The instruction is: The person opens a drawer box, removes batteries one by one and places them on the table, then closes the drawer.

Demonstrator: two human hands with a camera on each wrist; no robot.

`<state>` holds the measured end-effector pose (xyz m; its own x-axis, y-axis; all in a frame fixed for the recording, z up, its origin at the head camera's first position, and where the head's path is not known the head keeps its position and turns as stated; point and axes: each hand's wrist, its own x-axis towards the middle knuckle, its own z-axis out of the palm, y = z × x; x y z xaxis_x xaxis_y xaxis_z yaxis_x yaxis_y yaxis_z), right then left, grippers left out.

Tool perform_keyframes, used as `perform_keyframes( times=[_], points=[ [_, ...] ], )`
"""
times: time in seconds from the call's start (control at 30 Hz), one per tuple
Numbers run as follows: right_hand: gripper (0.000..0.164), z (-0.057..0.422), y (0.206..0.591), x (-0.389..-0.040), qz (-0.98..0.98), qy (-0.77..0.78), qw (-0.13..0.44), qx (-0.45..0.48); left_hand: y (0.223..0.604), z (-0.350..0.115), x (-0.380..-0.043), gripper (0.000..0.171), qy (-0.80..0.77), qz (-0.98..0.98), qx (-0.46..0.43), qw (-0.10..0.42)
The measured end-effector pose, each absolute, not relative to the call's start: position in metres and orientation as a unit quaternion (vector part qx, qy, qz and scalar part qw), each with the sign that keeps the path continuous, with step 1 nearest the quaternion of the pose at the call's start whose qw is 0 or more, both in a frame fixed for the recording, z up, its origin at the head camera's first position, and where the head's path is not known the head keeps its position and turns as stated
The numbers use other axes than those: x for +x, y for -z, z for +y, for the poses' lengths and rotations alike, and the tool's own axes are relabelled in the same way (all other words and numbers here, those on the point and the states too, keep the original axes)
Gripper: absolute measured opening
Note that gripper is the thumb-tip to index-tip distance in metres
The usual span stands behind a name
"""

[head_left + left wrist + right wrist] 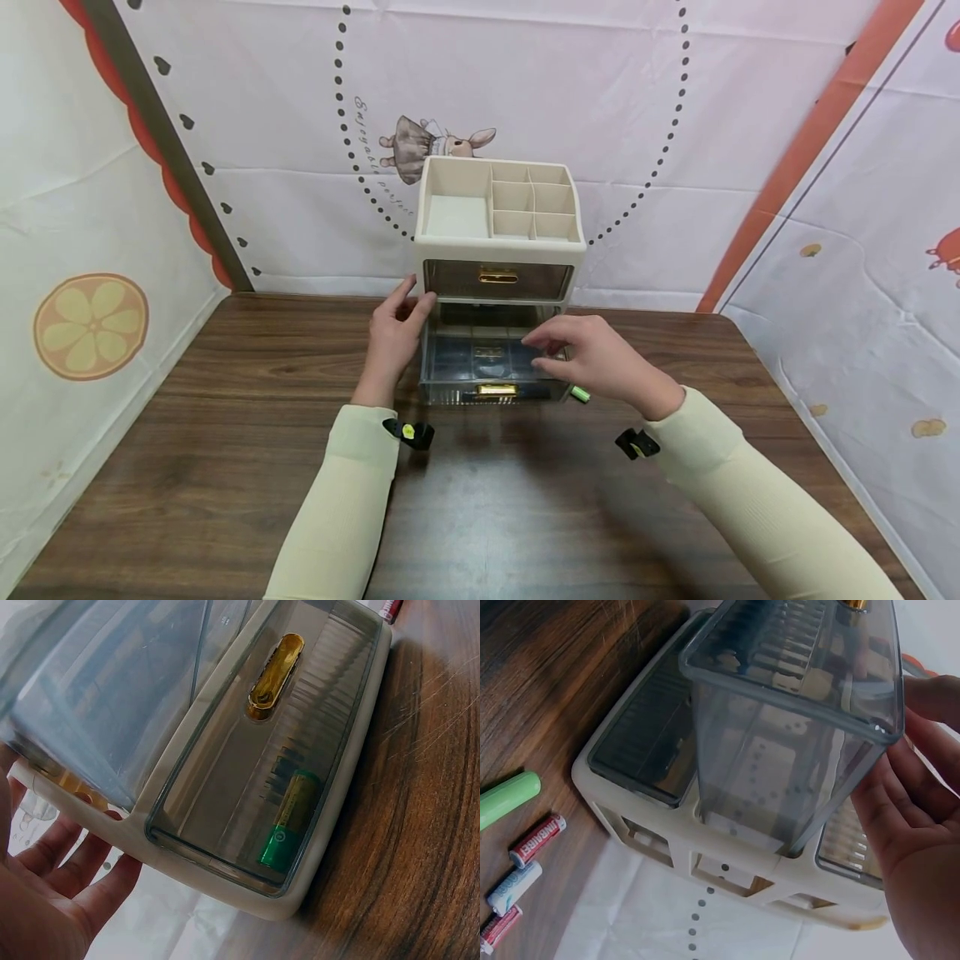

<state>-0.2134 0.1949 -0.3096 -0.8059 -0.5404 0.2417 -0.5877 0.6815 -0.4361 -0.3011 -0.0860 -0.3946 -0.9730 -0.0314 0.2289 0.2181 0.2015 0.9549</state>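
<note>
Okay, middle drawer (448,393) is out in front of the organizer (498,247), not pushed back in yet.
Of the organizer's three drawers, only that one sticks out; one green-and-gold battery (291,817) already sits in the bottom drawer (202,784), while one green cylinder (508,799) and three small batteries (514,889) lie loose on the worktop (480,517), right of the organizer. Left hand (393,329) is at the organizer's left side, fingers spread, gripping nothing. Right hand (603,358) hovers in front of the organizer, fingers partly curled, gap showing; can't tell if they've got anything.
</note>
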Motion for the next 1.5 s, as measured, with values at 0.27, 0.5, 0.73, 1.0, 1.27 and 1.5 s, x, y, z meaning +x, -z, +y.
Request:
perform_keyframes(
  times=[0.27,0.5,0.73,1.0,1.27,1.5],
  points=[
    [0.025,0.188,0.306,-0.215,-0.920,-0.230,-0.014,0.316,0.394,-0.085,-0.300,0.067,0.624,-0.773,-0.057,0.098],
    [0.025,0.189,0.306,-0.223,-0.912,-0.215,-0.038,0.346,0.394,-0.085,-0.298,0.067,0.626,-0.771,-0.060,0.101],
    [0.023,0.185,0.299,-0.232,-0.913,-0.210,-0.111,0.332,0.394,-0.086,-0.299,0.068,0.626,-0.772,-0.057,0.100],
    [0.021,0.174,0.295,-0.243,-0.913,-0.181,-0.166,0.325,0.395,-0.087,-0.300,0.066,0.628,-0.769,-0.060,0.102],
    [0.018,0.165,0.297,-0.252,-0.919,-0.126,-0.191,0.321,0.393,-0.087,-0.300,0.067,0.629,-0.769,-0.060,0.099],
    [0.021,0.156,0.297,-0.256,-0.921,-0.082,-0.202,0.322,0.393,-0.087,-0.300,0.068,0.626,-0.770,-0.064,0.102]
  ],
)
